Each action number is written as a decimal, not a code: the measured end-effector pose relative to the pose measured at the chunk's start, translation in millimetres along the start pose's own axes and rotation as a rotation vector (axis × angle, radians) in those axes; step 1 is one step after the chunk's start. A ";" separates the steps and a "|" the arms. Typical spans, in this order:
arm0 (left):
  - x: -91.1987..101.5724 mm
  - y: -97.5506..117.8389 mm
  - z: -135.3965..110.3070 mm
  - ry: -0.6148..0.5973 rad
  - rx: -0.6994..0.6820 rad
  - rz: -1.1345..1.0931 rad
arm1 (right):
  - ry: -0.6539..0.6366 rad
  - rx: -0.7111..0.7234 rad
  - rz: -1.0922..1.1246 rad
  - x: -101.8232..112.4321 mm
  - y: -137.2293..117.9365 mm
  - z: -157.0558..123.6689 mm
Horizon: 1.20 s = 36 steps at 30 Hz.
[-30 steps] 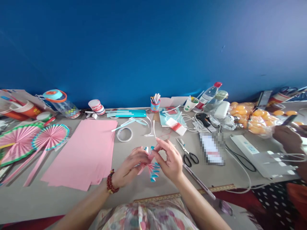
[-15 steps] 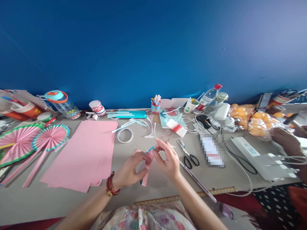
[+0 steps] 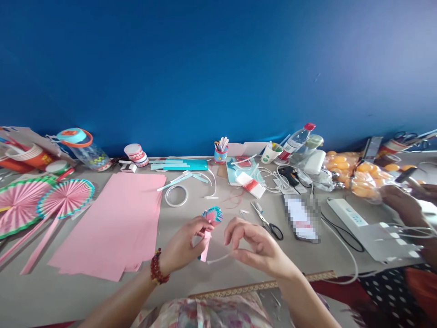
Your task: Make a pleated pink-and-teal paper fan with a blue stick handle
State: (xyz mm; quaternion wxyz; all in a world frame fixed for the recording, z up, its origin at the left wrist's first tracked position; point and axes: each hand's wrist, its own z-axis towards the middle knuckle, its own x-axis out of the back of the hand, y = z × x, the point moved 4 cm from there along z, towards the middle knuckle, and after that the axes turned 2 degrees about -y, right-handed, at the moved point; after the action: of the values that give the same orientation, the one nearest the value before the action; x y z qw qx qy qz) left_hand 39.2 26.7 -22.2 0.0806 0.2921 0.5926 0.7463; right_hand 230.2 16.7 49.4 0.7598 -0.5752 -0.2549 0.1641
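Observation:
My left hand [image 3: 186,241] is closed on a small pleated paper fan [image 3: 214,216], pink with a blue edge. The fan's pleats spread a little above my fingers, and a pink paper tail hangs below them. My right hand [image 3: 257,248] is apart from the fan, to its right. Its thumb and fingertips pinch one end of a thin white strip [image 3: 220,259], which stretches left toward the foot of the pink tail. Just beyond my right hand lie black-handled scissors [image 3: 275,231].
A stack of pink paper [image 3: 112,223] lies left, beside finished round fans [image 3: 66,198]. A tape roll [image 3: 176,195], blue strips [image 3: 179,164] and a pen cup [image 3: 221,152] stand farther back. To the right are a phone [image 3: 302,218], a power strip [image 3: 348,212] and another person's hand [image 3: 398,202].
My right hand has left the fan and moved right and down, drawing the white strip with it. The fan's blue-edged top is now uncovered and more spread. My left hand keeps its hold.

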 end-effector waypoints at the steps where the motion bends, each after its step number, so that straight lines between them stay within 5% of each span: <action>1: -0.1 0.2 0.0 -0.012 0.022 -0.037 | -0.037 -0.031 0.020 -0.6 0.9 2.4; 14: 9.4 24.8 1.1 -0.115 0.134 -0.163 | -0.121 -0.279 -0.083 16.1 25.6 27.6; 36: 9.2 33.7 2.6 -0.137 0.164 -0.229 | -0.041 -0.298 -0.304 21.9 33.4 33.0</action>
State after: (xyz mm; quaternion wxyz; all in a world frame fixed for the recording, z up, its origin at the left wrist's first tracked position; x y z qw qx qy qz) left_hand 40.7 23.5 12.6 0.1812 0.2784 0.6742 0.6596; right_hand 230.5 64.2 28.7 0.6769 -0.6328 -0.3756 0.0198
